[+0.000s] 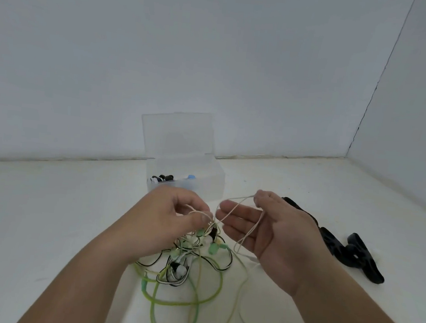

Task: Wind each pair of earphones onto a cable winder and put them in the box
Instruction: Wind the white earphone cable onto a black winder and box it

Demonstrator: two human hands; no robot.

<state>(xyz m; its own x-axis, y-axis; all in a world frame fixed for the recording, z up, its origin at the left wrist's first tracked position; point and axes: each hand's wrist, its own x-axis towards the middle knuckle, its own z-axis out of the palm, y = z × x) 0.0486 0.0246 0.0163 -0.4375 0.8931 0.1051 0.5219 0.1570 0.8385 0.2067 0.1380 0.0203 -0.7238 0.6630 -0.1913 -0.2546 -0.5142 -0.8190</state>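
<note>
Earphones (185,259) lie tangled on the white table (46,224), with green loops nearest and black-and-white and cream cables mixed in. Just above the tangle, the left hand (173,217) pinches the cream cable (252,231) between thumb and curled fingers. To the tangle's right, the right hand (265,233) is spread palm up, that cable hooked over its thumb. Farther right lie black cable winders (352,258). Beyond the tangle stands the clear box (204,183), lid up, holding wound earphones (161,178).

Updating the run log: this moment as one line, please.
stage: untangling | left hand: pinches pale cable | right hand: open, cable looped at thumb | box: lid open | black winders: untouched
</note>
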